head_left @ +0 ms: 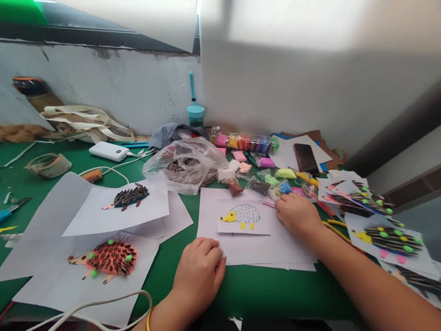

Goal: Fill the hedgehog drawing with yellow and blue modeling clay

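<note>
A green table (pixel 291 295) is running along a scuffed pale wall (pixel 135 85), and it's getting pretty crowded with craft stuff. In the middle of the frame, a small hedgehog card (pixel 243 217) is sitting on a white sheet (pixel 262 248), squarely in front of the person, probably so both hands are reaching it easily.

The left hand (pixel 198 271) is resting palm down at the sheet's lower-left edge, fingers curling close together; my guess is it's steadying the paper. Can't tell if anything's hiding under it. The right hand (pixel 297 212) is bending its fingers down at the sheet's upper right, beside a blue packet (pixel 284 187). A pink stick (pixel 268 203) is poking out by the fingertips, but I can't tell whether they're pinching it.

The colourful packets are lying just beyond the paper, presumably to stay within reach. A clear plastic bag (pixel 192 161) is slumping behind them with dark striped bits showing. Over on the left, a red hedgehog (pixel 113 257) and a dark hedgehog (pixel 131 196) are lying on their own sheets, and more hedgehog pictures (pixel 392 241) are overlapping at the right, maybe parked there to leave working room.
</note>
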Motion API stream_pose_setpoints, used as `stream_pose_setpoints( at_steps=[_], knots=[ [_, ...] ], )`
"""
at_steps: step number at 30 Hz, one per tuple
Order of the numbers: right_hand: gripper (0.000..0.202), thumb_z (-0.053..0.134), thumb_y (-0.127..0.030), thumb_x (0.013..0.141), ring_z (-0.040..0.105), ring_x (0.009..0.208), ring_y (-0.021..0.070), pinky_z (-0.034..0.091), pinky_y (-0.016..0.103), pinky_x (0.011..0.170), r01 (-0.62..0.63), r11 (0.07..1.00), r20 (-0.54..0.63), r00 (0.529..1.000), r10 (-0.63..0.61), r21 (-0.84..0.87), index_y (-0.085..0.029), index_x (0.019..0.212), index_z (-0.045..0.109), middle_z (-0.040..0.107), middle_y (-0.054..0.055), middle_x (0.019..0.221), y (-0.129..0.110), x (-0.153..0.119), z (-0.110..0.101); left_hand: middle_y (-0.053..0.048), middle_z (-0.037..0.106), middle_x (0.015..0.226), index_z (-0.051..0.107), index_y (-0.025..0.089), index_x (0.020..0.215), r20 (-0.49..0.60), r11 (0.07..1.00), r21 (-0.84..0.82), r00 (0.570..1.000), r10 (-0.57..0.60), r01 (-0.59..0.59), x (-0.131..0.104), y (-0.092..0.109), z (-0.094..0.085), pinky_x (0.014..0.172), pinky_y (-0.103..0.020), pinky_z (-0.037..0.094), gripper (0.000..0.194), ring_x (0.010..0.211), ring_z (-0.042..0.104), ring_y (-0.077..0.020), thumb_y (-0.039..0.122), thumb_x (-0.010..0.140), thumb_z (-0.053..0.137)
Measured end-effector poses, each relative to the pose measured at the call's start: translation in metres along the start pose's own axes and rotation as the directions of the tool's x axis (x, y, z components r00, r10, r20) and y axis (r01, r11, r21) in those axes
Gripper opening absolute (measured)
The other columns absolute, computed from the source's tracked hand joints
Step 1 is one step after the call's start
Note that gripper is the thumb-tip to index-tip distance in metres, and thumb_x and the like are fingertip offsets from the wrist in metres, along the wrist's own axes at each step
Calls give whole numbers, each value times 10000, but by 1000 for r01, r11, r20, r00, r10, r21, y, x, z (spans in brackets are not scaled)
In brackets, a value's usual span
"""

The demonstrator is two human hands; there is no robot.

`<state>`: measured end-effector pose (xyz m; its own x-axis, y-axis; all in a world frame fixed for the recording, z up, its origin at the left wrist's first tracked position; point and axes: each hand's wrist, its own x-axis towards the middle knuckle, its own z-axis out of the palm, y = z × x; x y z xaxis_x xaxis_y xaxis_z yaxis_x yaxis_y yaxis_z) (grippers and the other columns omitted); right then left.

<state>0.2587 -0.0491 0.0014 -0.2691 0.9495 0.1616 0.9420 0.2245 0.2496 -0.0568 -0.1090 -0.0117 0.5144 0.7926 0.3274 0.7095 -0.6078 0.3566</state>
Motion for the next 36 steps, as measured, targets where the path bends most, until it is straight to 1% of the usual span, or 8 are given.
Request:
stream_pose_setpoints(
  at_steps=[5, 9, 11, 19, 22, 26, 30, 36],
  knots=[
    [200, 490, -193, 894, 556, 803, 234, 356, 335, 693, -139, 980, -94, 984, 153, 146, -171, 750, 626, 626, 95, 786, -13, -18, -16, -62, 664, 962, 664, 204, 868, 62, 1000, 3, 998, -31, 31, 8, 1, -4, 796, -430, 520, 96, 926, 603, -240, 213, 878, 568],
    [184, 449, -204, 930, 582, 800, 196, 419, 305, 721, -45, 870, -47, 996, 78, 492, -193, 849, 614, 644, 54, 833, -35, -39, -26, -95, 640, 1148, 675, 197, 887, 18, 997, 70, 1000, -15, 14, 18, 0, -7, 888, -476, 500, 95, 1092, 568, -293, 234, 865, 591],
    [192, 434, -205, 938, 601, 838, 199, 447, 310, 743, -24, 818, -36, 998, 54, 575, -196, 921, 625, 671, 55, 887, -44, -47, -26, -98, 624, 1220, 676, 195, 913, 6, 995, 97, 1000, 13, -13, 23, -1, -6, 944, -487, 476, 103, 1159, 545, -301, 235, 868, 592],
    [205, 432, -197, 945, 624, 1024, 229, 480, 379, 899, -11, 777, -56, 997, 58, 629, -193, 1029, 619, 699, 81, 1092, -41, -43, -8, -93, 622, 1266, 605, 178, 1204, 84, 984, 176, 996, 26, -40, 33, -3, 2, 970, -499, 438, 378, 1177, 534, -302, 299, 848, 648],
    [187, 429, -219, 951, 620, 987, 237, 483, 380, 863, 1, 774, -84, 994, 67, 634, -194, 961, 613, 695, 88, 1059, -41, -39, -12, -103, 579, 1310, 613, 186, 1182, 84, 979, 201, 996, 0, -17, 35, 0, 2, 984, -482, 423, 345, 1207, 506, -299, 302, 858, 631],
    [209, 423, -246, 962, 619, 853, 230, 477, 352, 764, 15, 768, -104, 992, 67, 641, -198, 908, 619, 685, 77, 891, -50, -37, -23, -79, 611, 1126, 634, 214, 1112, 133, 976, 218, 991, -1, -28, 36, 4, 1, 931, -437, 431, 229, 1084, 536, -261, 250, 896, 565],
    [206, 434, -259, 966, 639, 842, 213, 476, 321, 734, 26, 702, -108, 991, 73, 712, -214, 966, 635, 703, 63, 920, -60, -29, -29, -51, 603, 979, 637, 261, 1111, 204, 968, 238, 979, 28, -77, 44, 1, 5, 823, -386, 424, 242, 937, 541, -228, 173, 920, 516],
    [193, 452, -275, 960, 631, 858, 209, 476, 325, 766, 36, 585, -125, 986, 112, 810, -217, 977, 635, 698, 53, 927, -70, -12, -21, -34, 595, 955, 675, 311, 1062, 221, 958, 235, 969, 114, -166, 63, -8, 10, 800, -382, 371, 183, 885, 533, -211, 279, 947, 536]
  ],
)
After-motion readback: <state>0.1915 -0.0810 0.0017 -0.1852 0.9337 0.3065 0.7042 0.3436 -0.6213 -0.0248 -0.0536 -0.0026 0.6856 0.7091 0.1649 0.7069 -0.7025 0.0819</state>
